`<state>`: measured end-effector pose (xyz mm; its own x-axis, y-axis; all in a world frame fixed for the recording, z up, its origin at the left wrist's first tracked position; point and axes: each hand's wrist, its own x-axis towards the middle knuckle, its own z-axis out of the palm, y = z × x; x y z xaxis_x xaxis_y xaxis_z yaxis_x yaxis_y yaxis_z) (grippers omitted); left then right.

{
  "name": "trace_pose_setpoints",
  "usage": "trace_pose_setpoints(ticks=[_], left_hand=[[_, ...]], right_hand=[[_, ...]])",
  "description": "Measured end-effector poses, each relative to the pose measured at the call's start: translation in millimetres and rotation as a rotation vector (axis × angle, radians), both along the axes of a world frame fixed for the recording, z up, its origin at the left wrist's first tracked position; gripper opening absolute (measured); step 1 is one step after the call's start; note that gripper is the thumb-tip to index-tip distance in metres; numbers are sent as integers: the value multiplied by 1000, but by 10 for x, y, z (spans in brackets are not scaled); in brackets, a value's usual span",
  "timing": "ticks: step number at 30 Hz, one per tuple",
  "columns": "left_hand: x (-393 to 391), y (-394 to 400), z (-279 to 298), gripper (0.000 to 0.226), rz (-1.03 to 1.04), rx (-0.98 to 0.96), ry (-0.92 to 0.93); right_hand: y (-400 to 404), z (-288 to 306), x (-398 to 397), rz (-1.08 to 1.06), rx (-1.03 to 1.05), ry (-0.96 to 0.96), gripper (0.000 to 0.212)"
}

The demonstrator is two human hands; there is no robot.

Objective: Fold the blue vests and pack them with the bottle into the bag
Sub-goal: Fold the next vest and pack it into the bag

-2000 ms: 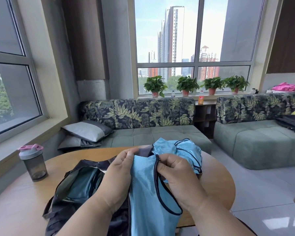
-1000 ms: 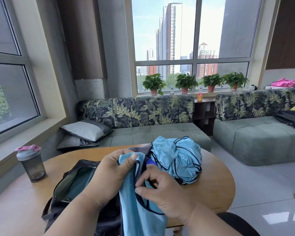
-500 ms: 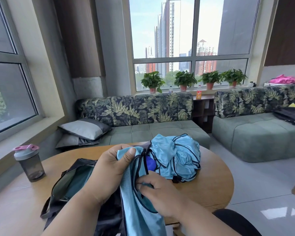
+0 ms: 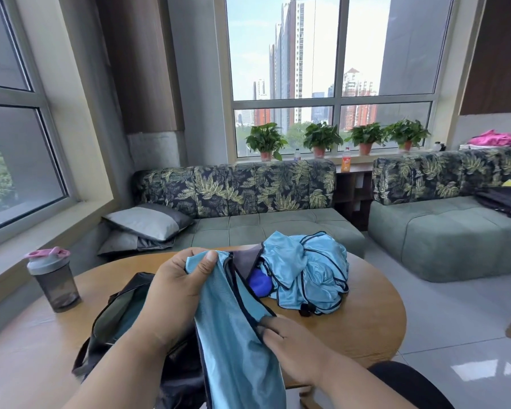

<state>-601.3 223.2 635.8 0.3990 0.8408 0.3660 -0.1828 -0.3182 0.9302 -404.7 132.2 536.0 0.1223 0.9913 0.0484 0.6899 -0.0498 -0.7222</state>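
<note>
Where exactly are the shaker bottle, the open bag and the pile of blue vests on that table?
shaker bottle (image 4: 54, 284), head view, on its dark translucent body.
open bag (image 4: 119, 313), head view, on the inner lining at its opening.
pile of blue vests (image 4: 310, 270), head view, on the crumpled fabric in the middle.

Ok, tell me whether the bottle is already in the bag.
No, the bottle stands upright on the table, left of the open bag and apart from it.

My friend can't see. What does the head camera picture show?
Two hands, left and right, hold up a blue vest over a round wooden table. An open dark bag, a bottle and a heap of blue vests sit on it.
</note>
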Motion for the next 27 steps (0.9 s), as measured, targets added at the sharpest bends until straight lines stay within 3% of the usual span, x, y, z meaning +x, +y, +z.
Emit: trace_pose_setpoints(ticks=[6, 10, 15, 18, 20, 23, 27], left_hand=[[-195, 180, 60, 18, 233, 35, -2], [-272, 284, 42, 17, 309, 35, 61], [-310, 330, -6, 26, 365, 52, 171], [-322, 361, -50, 27, 375, 45, 209], [-315, 384, -84, 29, 381, 53, 251], [-284, 378, -95, 30, 391, 60, 254], [-352, 423, -73, 29, 462, 77, 227]], right_hand=[[-108, 105, 65, 0, 352, -97, 17], [-69, 204, 114, -62, 477, -87, 21], [-79, 241, 170, -90, 410, -135, 24], [-81, 228, 173, -116, 298, -533, 33], [-66, 255, 158, -126, 204, -684, 36], [-60, 307, 132, -121, 177, -701, 32], [-131, 337, 157, -99, 352, -554, 23]])
